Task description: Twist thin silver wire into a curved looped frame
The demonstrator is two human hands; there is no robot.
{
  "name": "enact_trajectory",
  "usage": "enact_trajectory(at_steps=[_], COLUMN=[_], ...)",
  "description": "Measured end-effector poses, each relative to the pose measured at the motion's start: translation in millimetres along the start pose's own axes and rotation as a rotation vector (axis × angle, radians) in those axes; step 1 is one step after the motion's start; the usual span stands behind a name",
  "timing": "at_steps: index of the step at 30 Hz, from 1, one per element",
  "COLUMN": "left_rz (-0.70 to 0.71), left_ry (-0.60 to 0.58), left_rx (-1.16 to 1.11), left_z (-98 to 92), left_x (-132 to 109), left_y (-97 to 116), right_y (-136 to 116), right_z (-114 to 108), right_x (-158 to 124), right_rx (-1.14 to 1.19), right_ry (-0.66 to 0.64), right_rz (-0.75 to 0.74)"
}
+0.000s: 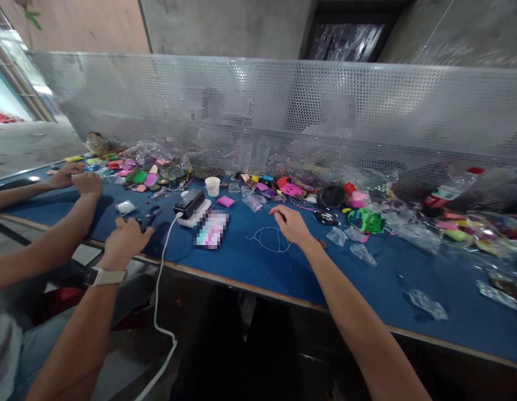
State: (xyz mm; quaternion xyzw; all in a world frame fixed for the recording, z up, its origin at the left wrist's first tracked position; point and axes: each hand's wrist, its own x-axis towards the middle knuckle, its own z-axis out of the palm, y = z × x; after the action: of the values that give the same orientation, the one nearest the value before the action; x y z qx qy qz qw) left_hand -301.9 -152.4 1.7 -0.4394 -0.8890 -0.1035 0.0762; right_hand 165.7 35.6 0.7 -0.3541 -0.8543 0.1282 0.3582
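Note:
My left hand (127, 239), with a light-banded watch on its wrist, is over the left part of the blue table (242, 273). Its fingers are apart, and the thumb points right beside a small dark twisted piece (150, 216). Farther right, my right hand (291, 224) has its fingers curled together in a pinch; what they hold, if anything, is too small to make out. Just left of and below that hand lies a thin pale wire outline (264, 245), leaf-shaped with cross strands. Part of its right edge is close to my palm.
A co-worker's hands (81, 181) work at far left. A black device (189, 203) with a white cable, a blurred phone-like rectangle (212, 229), a white cup (212, 186) and a pink packet (225, 201) stand mid-table. Colourful clay, plastic bags and a bottle (450, 189) line the perforated metal screen (262, 111).

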Motion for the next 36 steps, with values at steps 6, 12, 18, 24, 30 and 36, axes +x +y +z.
enact_trajectory(at_steps=[6, 12, 18, 24, 30, 36], left_rz=[0.301, 0.771, 0.999, 0.963, 0.932, 0.943], left_ry=[0.180, 0.119, 0.061, 0.073, 0.070, 0.065], left_rx=[-0.372, -0.664, -0.767, -0.863, -0.906, -0.820], left_z=[-56.8, -64.8, -1.6, 39.4, 36.8, 34.1], left_x=[10.6, -1.6, -11.2, -17.5, -21.3, -26.5], left_y=[22.1, 199.0, 313.6, 321.7, 311.6, 308.8], right_y=[-1.9, 0.9, 28.0, 31.2, 13.7, 9.1], right_z=[2.6, -6.2, -27.7, -30.2, -21.4, -14.7], right_x=[4.9, 2.8, -2.2, -5.0, -3.6, -5.3], right_rx=[0.000, 0.007, -0.033, -0.108, -0.123, -0.144], right_ry=[0.126, 0.396, 0.441, 0.369, 0.338, 0.247], right_rz=[0.003, 0.090, 0.124, 0.063, 0.001, -0.002])
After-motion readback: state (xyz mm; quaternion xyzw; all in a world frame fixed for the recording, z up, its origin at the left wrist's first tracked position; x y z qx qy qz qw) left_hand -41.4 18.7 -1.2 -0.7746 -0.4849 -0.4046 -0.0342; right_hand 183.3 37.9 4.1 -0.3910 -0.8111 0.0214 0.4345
